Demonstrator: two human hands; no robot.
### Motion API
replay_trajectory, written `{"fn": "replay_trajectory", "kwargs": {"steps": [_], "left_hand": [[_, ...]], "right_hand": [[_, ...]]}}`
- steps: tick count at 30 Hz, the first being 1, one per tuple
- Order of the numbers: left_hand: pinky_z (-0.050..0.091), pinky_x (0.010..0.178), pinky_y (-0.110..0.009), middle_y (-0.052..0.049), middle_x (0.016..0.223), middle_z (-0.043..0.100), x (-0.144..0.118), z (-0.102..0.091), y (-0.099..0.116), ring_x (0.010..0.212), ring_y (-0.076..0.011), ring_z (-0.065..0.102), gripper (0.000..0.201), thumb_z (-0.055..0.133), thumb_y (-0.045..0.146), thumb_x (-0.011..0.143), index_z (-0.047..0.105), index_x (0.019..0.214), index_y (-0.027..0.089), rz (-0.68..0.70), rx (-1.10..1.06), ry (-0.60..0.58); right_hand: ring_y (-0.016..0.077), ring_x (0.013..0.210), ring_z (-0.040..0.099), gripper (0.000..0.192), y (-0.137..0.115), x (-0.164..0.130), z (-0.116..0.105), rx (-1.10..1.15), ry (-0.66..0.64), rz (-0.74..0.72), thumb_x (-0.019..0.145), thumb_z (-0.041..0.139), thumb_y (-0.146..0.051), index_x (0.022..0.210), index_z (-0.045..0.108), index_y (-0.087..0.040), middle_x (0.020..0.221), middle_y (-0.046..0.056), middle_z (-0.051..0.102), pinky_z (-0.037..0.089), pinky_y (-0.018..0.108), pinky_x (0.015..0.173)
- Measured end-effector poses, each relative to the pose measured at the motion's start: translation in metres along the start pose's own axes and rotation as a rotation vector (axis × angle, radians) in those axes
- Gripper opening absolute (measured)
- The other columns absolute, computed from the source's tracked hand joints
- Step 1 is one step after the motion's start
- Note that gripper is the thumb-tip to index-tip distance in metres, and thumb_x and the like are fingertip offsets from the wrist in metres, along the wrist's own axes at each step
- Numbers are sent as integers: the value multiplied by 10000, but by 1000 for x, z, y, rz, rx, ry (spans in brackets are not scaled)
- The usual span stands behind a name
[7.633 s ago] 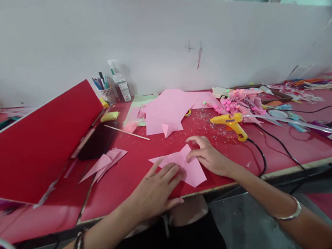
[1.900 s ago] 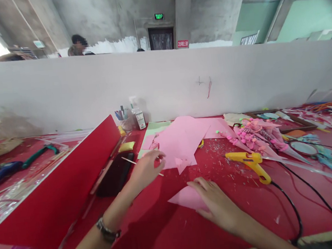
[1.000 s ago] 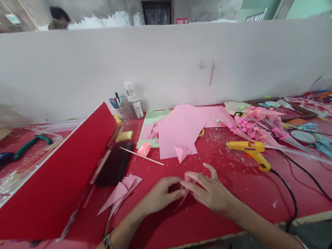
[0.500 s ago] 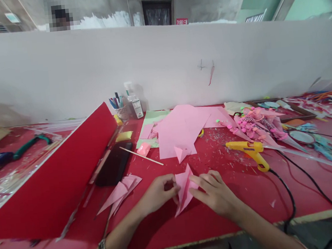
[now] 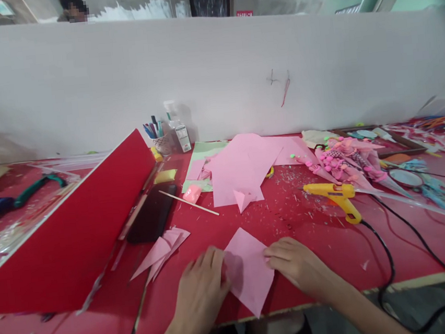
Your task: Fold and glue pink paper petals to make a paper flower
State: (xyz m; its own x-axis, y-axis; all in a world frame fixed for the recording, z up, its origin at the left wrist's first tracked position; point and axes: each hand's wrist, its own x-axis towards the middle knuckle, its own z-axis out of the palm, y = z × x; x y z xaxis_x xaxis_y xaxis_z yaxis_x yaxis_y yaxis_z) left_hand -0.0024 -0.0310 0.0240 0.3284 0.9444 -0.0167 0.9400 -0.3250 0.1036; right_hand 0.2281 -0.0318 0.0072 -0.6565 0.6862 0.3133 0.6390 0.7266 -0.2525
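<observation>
A pink sheet of paper (image 5: 250, 274) lies like a diamond near the table's front edge, one corner pointing at me. My left hand (image 5: 204, 281) is closed at its left corner, the fingertips partly hidden behind the hand. At the opposite corner, my right hand (image 5: 290, 263) pinches the edge between thumb and fingers. Just beyond the sheet sits a small folded pink paper piece (image 5: 243, 200), at the edge of larger pink paper sheets (image 5: 234, 173). To the left of my left hand are several folded pink paper pieces (image 5: 163, 251).
A yellow glue gun (image 5: 333, 192) with a black cord lies right. Pink decorated cones (image 5: 348, 160) are heaped behind it. On the left are a phone (image 5: 152, 216), a thin stick (image 5: 188, 202) and a slanted red board (image 5: 74, 228). A pen cup (image 5: 161, 141) stands by the white partition (image 5: 213, 73).
The pink paper, folded and raised before, is now opened out flatter. My left hand has moved left and toward me, turning its back up; the right hand has shifted slightly. The view has tilted down.
</observation>
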Motion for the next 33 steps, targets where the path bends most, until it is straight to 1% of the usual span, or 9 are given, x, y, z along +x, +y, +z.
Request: {"fn": "replay_trajectory", "kwargs": {"steps": [3, 5, 7, 9, 12, 16, 20, 27, 33], "left_hand": [[361, 867, -408, -85, 1293, 414, -1, 0, -2, 1095, -269, 441, 495, 424, 79, 717, 438, 1182, 249, 198, 29, 97], [316, 934, -401, -28, 1313, 394, -2, -2, -5, 1144, -231, 395, 568, 399, 39, 721, 385, 1224, 303, 369, -36, 25], [323, 947, -357, -13, 1271, 441, -4, -6, -8, 1121, -199, 414, 569, 440, 78, 723, 366, 1240, 304, 446, -166, -95], [352, 928, -340, -23, 1245, 461, -6, -10, -8, 1087, -204, 436, 574, 537, 196, 706, 367, 1245, 294, 401, -287, -163], [386, 892, -371, -35, 1212, 489, -8, -12, -7, 1061, -240, 451, 584, 619, 339, 665, 417, 1211, 295, 323, -355, -164], [436, 813, -301, -22, 1102, 567, -10, -4, -3, 965, -187, 522, 285, 450, 259, 817, 522, 1091, 282, 311, -354, -132], [452, 756, -262, -16, 1018, 606, -12, 4, 0, 889, -165, 561, 254, 381, 216, 849, 568, 1013, 267, 284, -328, -42], [443, 623, -230, -27, 860, 621, -8, 10, 1, 759, -153, 585, 280, 340, 285, 864, 608, 804, 232, 127, -256, 35], [354, 504, -224, -22, 740, 606, -1, 10, 8, 663, -158, 573, 238, 376, 301, 850, 556, 729, 203, -33, -98, -17]], "right_hand": [[136, 870, 556, 234, -5, 2, -7, 9, -52, 50, 838, 397, -138, 935, 594, -218, 958, 19, 631, 391, 310, 815], [142, 883, 559, 229, -10, 2, -11, 5, -72, 88, 822, 440, -182, 990, 587, -231, 977, 25, 629, 392, 320, 832], [146, 873, 566, 216, -13, 2, -12, 3, -61, 123, 822, 454, -206, 972, 605, -243, 974, 26, 633, 401, 324, 827], [149, 848, 573, 211, -15, 1, -11, 26, -17, 165, 838, 437, -214, 917, 630, -244, 943, 23, 644, 416, 319, 807], [150, 834, 575, 237, -14, -1, -8, 128, 21, 243, 858, 403, -217, 897, 637, -228, 909, 17, 653, 434, 301, 782], [134, 864, 564, 224, -9, -7, -9, 293, -8, 292, 856, 416, -205, 931, 626, -221, 928, 13, 644, 437, 265, 788], [143, 887, 544, 197, -7, -9, -10, 373, -11, 330, 846, 436, -218, 895, 627, -216, 944, 31, 613, 429, 274, 800], [146, 760, 519, 188, -8, 4, -7, 345, 10, 447, 842, 438, -255, 737, 578, -185, 789, 35, 563, 417, 274, 696], [129, 643, 463, 224, -7, 12, 1, 175, -24, 532, 824, 461, -260, 617, 474, -176, 648, 1, 495, 360, 241, 595]]}}
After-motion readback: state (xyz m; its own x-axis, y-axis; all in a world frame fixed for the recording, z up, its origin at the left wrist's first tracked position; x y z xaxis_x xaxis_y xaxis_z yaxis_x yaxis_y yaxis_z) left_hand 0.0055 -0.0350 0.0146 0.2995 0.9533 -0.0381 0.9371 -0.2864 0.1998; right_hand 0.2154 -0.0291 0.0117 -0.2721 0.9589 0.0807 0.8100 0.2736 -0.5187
